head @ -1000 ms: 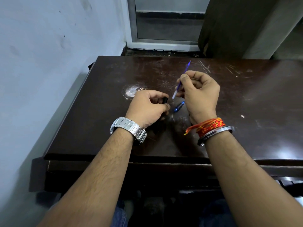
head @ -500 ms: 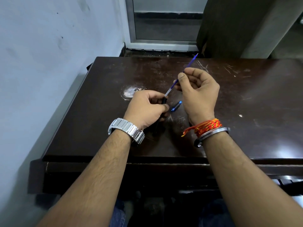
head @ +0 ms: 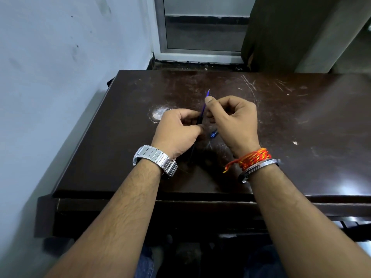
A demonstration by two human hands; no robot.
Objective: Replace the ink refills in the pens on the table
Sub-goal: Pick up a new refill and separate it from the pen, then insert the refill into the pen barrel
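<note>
Silver watch [head: 154, 158] on left wrist; red-orange thread [head: 254, 157] and steel bangle [head: 261, 166] on right wrist. Left hand [head: 176, 133] has its fingers curled round the dark pen barrel [head: 199, 121], which is mostly hidden in the fist. Right hand [head: 234, 123] pinches the blue refill [head: 204, 108] with thumb and forefinger, lower end at the barrel mouth, tip pointing away. Small blue pen piece [head: 213, 134] lies on table [head: 301, 137] between the hands, partly covered by the right palm. White scuff [head: 158, 115] lies beyond the left hand, door frame [head: 160, 37] behind.

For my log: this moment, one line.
left hand grips barrel | right hand pinches refill, partly in barrel | blue part on table
</note>
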